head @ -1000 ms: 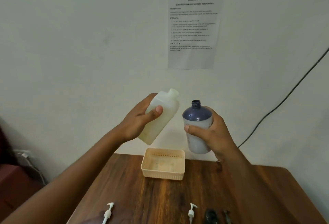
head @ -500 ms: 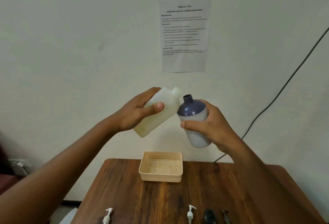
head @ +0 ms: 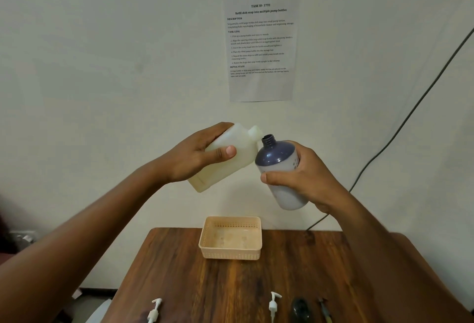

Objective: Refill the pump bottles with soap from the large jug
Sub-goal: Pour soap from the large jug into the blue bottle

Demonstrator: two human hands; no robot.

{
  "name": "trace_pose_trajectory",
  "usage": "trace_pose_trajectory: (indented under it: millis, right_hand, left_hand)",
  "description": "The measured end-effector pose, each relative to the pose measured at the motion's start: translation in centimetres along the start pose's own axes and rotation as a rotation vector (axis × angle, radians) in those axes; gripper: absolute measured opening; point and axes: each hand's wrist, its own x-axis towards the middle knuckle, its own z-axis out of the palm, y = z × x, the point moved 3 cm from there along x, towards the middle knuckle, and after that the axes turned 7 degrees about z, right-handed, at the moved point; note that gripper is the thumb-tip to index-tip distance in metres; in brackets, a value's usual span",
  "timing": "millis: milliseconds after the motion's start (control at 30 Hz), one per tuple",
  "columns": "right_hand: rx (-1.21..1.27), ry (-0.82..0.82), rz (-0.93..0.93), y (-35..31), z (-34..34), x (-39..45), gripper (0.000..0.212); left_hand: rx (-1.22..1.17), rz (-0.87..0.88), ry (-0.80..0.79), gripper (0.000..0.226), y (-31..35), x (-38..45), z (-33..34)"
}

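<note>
Since half a second ago, tipped further over to the right: the pale jug [head: 225,158], its short spout [head: 255,132] now just beside the open neck of the blue-topped bottle [head: 279,171], nearly touching it; whether liquid is passing across cannot be told. Held aloft in front of the wall, well above the table [head: 256,284]. Left hand [head: 197,156] wrapped around the jug's body, thumb pressed flat on the near face, fingers over the far side. Right hand [head: 307,181] closed around the bottle's lower half, thumb across the near side, bottle leaning with its neck toward the left and up. Bottle with a dark blue shoulder and a pale body, no pump fitted. Below, on the far part of the wooden table, a peach-coloured basket [head: 230,254] with perforated walls, nothing standing in it. Along the near edge, two white pump heads lying loose: one [head: 155,310] to the left, one [head: 274,304] near the middle. Just right of that, a dark rounded object [head: 300,310] and a thin dark piece [head: 324,308], both too blurred to name. On the wall above, a printed sheet [head: 261,48] headed "TASK ID: 3791", and a black cable [head: 410,109] slanting down at the right.
</note>
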Motion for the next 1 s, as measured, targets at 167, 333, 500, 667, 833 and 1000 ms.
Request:
trace_pose_trajectory:
  millis: [167,333,500,667,833,1000]
  right_hand:
    - [-0.004,0.025,-0.006,0.2,-0.1,-0.1,0.063]
    - [-0.01,0.056,-0.017,0.5,0.0,-0.1,0.065]
    - [-0.029,0.076,-0.015,0.6,0.2,-0.2,0.058]
    - [-0.015,0.086,-0.006,0.6,0.2,-0.1,0.062]
    - [-0.037,0.093,0.001,0.8,0.1,0.0,0.056]
    - [-0.029,0.108,0.005,0.9,0.1,0.0,0.058]
  left_hand:
    - [0.033,0.013,-0.024,0.073,0.1,0.4,-0.4]
    - [0.055,0.016,-0.059,0.059,0.2,1.0,-0.9]
    - [0.085,0.039,-0.086,0.054,0.7,1.3,-1.7]
    - [0.133,0.04,-0.113,0.061,0.9,2.0,-2.4]
    - [0.154,0.046,-0.132,0.069,1.3,2.5,-3.0]
    - [0.188,0.044,-0.148,0.068,1.6,2.9,-3.4]
